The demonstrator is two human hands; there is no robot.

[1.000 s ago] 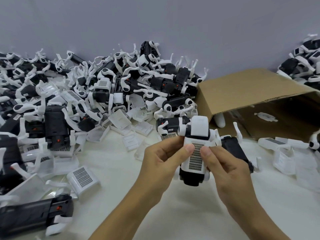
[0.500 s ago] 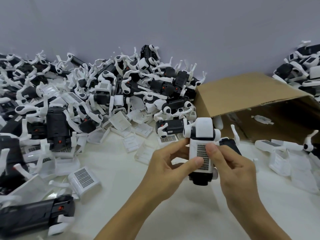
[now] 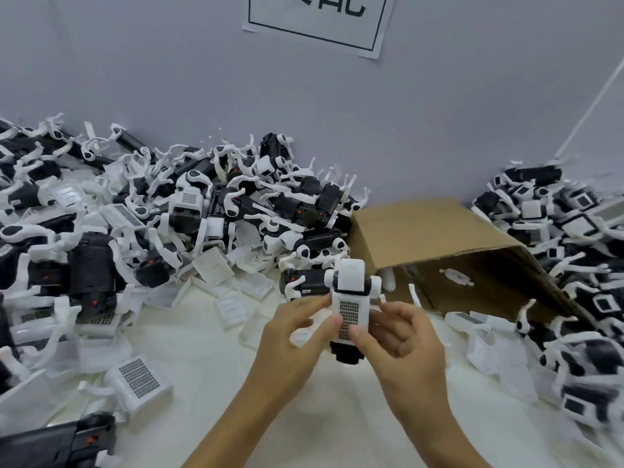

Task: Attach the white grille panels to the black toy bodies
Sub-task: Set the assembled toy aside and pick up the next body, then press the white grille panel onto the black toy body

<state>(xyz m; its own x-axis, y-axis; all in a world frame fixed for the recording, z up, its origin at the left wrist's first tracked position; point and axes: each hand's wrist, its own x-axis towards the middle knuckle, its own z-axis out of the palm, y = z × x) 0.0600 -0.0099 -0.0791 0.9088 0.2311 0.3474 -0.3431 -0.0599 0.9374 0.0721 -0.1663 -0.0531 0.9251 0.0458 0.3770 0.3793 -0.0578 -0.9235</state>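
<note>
Both thumbs press the white grille panel (image 3: 349, 315) against the black toy body (image 3: 347, 353), the fingers (image 3: 305, 307) of the left hand (image 3: 290, 336) and right hand (image 3: 403, 336) curled round its sides — it is held up over the white counter (image 3: 219, 383), just before the cardboard box (image 3: 445, 251). The piece looks light, stiff and somewhat slick plastic — best gripped by the flanks, not the thin white limbs, which look liable to snap. Heaps of toys (image 3: 202, 211) lie behind.

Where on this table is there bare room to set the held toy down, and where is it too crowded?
Bare cloth lies near the front edge, between the forearms, and left of the left hand up to the loose grille panel. Crowded: the big pile of toy bodies along the wall, the cardboard box, and the heap at the right.
</note>
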